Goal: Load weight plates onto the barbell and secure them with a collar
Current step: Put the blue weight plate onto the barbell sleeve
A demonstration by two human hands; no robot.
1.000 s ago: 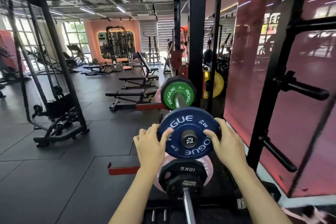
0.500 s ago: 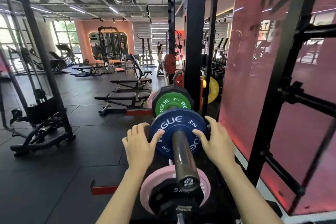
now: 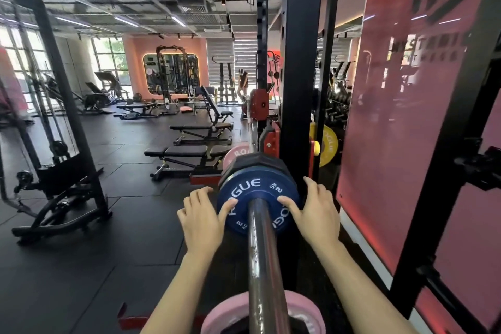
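Note:
A small blue plate (image 3: 253,187) marked ROGUE sits on the steel barbell sleeve (image 3: 264,263), which runs from the bottom of the view up to its hub. It rests flush against a larger black plate (image 3: 257,161) behind it. My left hand (image 3: 202,218) grips the blue plate's left edge, thumb on its face. On the right edge is my right hand (image 3: 315,211), thumb also pressed to the face. No collar is in view.
A black rack upright (image 3: 301,68) stands just behind the plates. A pink plate (image 3: 225,316) lies low under the sleeve, a yellow plate (image 3: 326,144) hangs behind the rack. A red glass wall (image 3: 406,144) is to the right, benches (image 3: 189,152) on the left floor.
The blue plate has slid from the sleeve's tip inward along the sleeve until it meets the black plate, hiding the green plate. Both hands moved with it.

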